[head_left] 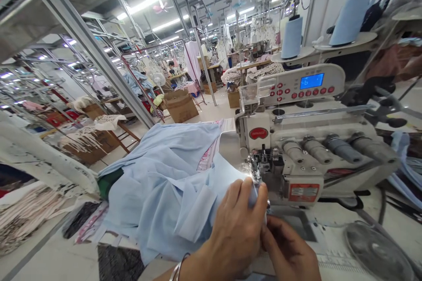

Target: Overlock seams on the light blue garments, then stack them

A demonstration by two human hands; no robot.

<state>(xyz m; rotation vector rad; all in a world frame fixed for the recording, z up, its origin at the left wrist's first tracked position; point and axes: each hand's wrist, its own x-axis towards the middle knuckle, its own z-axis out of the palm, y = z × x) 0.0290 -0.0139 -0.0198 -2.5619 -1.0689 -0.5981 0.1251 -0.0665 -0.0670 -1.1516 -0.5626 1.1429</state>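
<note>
A pile of light blue fabric (165, 175) lies on the work table, left of a white overlock sewing machine (313, 140). My left hand (235, 228) rests on the fabric's edge, its fingers closed over the cloth just in front of the presser foot (260, 164). My right hand (290, 252) sits right beside it, fingers pinched on the same fabric edge below the needle area. A metal bangle (178, 270) is on my left wrist.
Light blue thread cones (292, 37) stand behind the machine, which has a lit blue display (311, 81). Cardboard boxes (180, 105), metal racks (99, 52) and more garment piles fill the factory floor to the left. Other workstations stretch into the distance.
</note>
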